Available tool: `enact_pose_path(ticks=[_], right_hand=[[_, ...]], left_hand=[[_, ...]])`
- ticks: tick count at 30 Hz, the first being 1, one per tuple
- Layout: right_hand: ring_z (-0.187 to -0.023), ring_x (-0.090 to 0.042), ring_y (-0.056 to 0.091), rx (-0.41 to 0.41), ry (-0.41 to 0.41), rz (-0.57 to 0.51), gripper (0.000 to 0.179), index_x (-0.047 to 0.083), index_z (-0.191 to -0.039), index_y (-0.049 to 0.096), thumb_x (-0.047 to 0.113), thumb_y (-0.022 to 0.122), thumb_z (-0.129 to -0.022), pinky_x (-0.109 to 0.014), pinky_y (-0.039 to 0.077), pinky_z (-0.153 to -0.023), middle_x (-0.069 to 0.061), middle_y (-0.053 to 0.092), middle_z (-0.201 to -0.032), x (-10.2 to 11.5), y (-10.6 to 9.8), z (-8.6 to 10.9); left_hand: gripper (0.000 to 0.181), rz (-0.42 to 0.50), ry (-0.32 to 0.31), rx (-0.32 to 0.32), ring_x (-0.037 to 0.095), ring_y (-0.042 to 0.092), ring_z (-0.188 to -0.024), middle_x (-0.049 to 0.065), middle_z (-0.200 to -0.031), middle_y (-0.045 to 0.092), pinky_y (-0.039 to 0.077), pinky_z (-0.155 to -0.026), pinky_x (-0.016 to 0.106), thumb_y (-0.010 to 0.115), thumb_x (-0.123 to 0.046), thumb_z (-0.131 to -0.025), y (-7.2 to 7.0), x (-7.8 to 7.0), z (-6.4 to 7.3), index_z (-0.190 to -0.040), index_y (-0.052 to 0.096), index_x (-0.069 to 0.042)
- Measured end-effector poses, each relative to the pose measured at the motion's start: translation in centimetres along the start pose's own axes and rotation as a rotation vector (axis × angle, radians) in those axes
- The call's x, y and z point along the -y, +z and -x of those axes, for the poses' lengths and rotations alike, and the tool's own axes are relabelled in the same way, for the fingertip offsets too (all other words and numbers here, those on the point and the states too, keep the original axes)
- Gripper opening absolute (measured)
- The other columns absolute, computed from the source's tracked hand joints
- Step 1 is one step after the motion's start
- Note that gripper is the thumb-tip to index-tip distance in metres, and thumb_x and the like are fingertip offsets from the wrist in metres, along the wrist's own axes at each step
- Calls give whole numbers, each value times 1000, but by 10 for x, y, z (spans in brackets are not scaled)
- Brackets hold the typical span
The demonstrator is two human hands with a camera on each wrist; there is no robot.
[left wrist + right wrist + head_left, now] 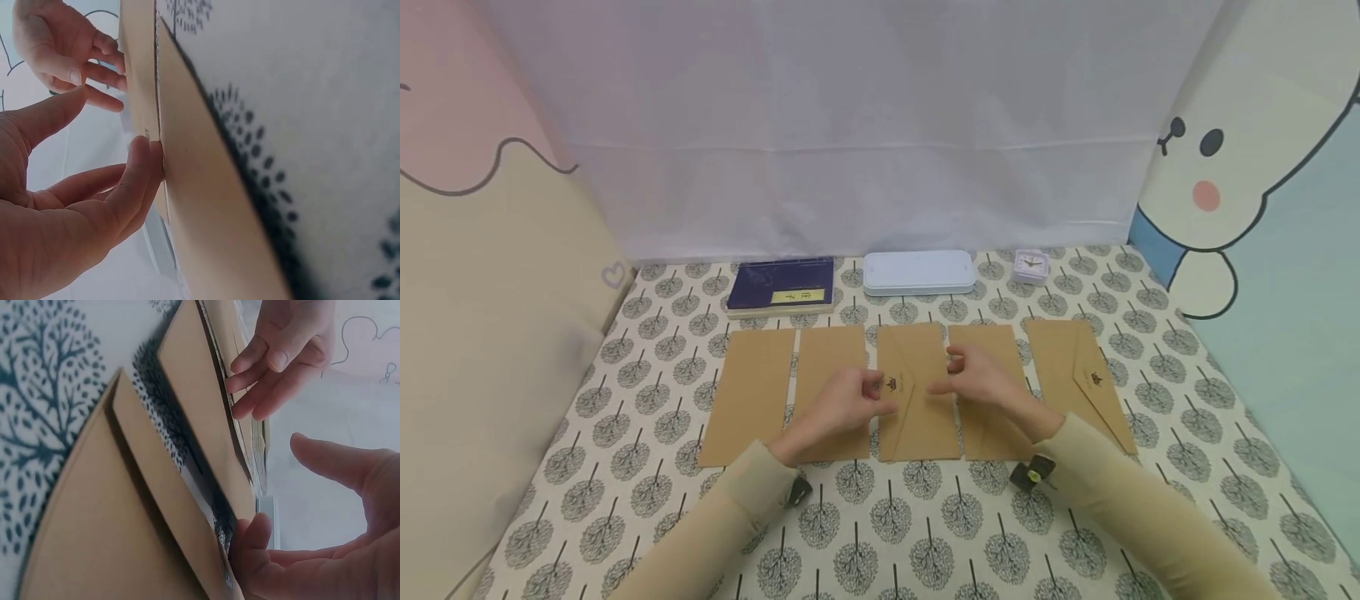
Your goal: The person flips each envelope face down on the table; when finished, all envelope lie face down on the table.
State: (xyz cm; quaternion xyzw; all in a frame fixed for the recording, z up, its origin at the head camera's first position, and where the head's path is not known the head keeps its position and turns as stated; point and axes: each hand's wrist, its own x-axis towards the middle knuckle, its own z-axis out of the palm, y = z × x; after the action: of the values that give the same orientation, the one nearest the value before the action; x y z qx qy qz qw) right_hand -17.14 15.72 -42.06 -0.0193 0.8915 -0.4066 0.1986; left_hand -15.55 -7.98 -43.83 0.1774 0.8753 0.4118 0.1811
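Several brown paper envelopes lie in a row. My left hand (850,400) hovers over or lightly touches the area between the second envelope (831,358) and the middle envelope (929,425), which has a pointed flap and a small dark print. Its thumb stands apart from loosely bent fingers, holding nothing. My right hand (981,379) is above the fourth envelope (988,437), fingertips toward the middle one, thumb and fingers apart. In the right wrist view, its fingers (256,540) are close to an envelope edge; contact is unclear. Further out lie the leftmost envelope (748,396) and rightmost envelope (1052,358).
Behind the row are a dark blue book (782,279), a white case (919,272) and a small lilac clock (1031,265). A tree-patterned cloth (857,558) covers the table. A white curtain (850,125) hangs at the back, with printed panels on both sides.
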Motion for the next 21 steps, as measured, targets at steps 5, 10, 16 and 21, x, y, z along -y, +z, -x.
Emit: enact_pose_path(ticks=[5, 10, 16, 21], right_hand=[[-103, -33, 59, 0, -24, -46, 76, -9, -137, 41, 24, 78, -79, -43, 48, -90, -23, 60, -116, -4, -5, 1], [-92, -30, 62, 1, -52, -122, 64, -10, -134, 43, 13, 74, -83, -38, 53, -79, -25, 60, -114, -9, -7, 2], [-89, -31, 63, 4, -113, -191, 49, -12, -133, 43, -3, 59, -87, -37, 55, -67, -28, 60, -112, -13, -9, 2], [-88, -30, 65, 10, -134, -234, 50, -10, -135, 43, -10, 54, -86, -37, 55, -71, -26, 62, -110, -15, -9, 1]], left_hand=[[44, 52, -27, 6, 13, 60, -70, 5, -85, 68, 49, -58, 27, 76, -24, -83, 1, -1, -1, -119, 65, -1], [53, 20, -14, 10, 8, 60, -73, 6, -94, 69, 50, -63, 25, 76, -28, -82, 2, -2, -4, -127, 60, -2], [33, -22, 50, 23, 6, 35, -48, -1, -61, 49, 28, -42, 22, 74, -28, -84, 5, -2, -10, -108, 68, -6], [36, -30, 75, 26, 7, 31, -41, -5, -51, 38, 25, -38, 21, 74, -27, -85, 7, -4, -14, -112, 67, -4]])
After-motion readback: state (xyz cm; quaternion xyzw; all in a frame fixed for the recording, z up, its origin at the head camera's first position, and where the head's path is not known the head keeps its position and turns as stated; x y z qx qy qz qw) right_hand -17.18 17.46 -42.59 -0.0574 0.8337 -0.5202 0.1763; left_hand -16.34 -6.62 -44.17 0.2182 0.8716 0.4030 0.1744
